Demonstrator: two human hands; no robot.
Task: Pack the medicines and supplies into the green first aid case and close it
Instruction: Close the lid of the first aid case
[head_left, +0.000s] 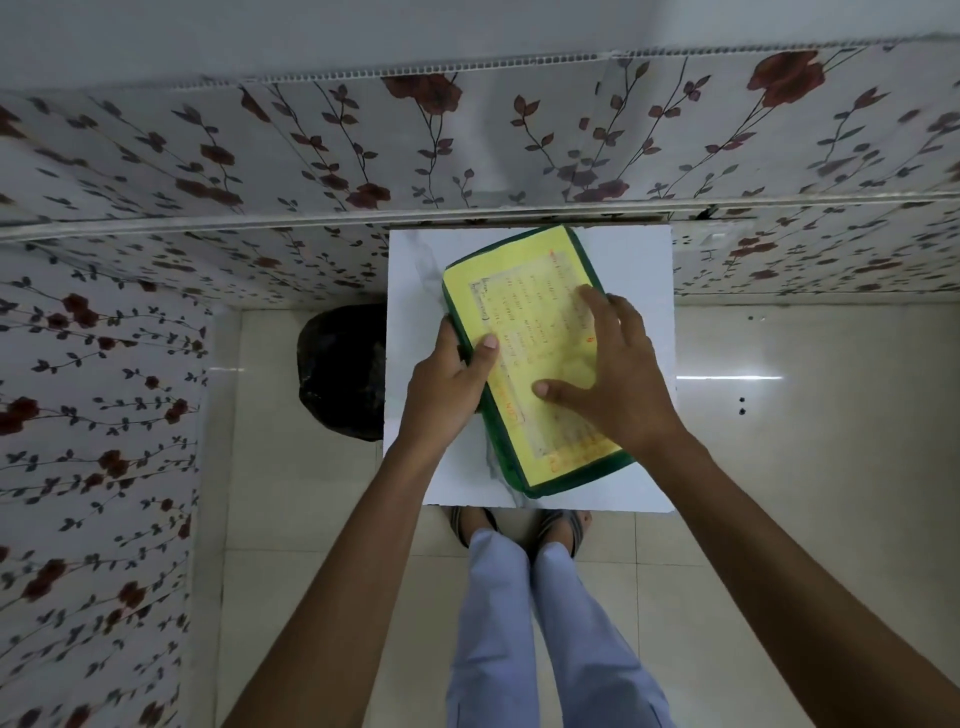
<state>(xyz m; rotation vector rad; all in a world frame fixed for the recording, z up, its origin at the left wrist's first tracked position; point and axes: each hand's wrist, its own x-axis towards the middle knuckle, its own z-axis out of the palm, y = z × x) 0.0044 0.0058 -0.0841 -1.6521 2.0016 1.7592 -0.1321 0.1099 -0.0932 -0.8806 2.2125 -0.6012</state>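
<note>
The green first aid case (519, 291) lies shut on a small white table (628, 265), its yellow printed face up and tilted diagonally. My left hand (447, 384) grips its left edge, thumb on the yellow face and fingers around the green side. My right hand (608, 374) rests flat on top of the case with its fingers spread, pressing on the yellow face. No medicines or supplies are visible outside the case.
A black bag (343, 369) sits on the tiled floor to the left of the table. Floral-patterned panels (104, 395) wall in the left and back. My legs and sandalled feet (524, 530) stand just below the table's near edge.
</note>
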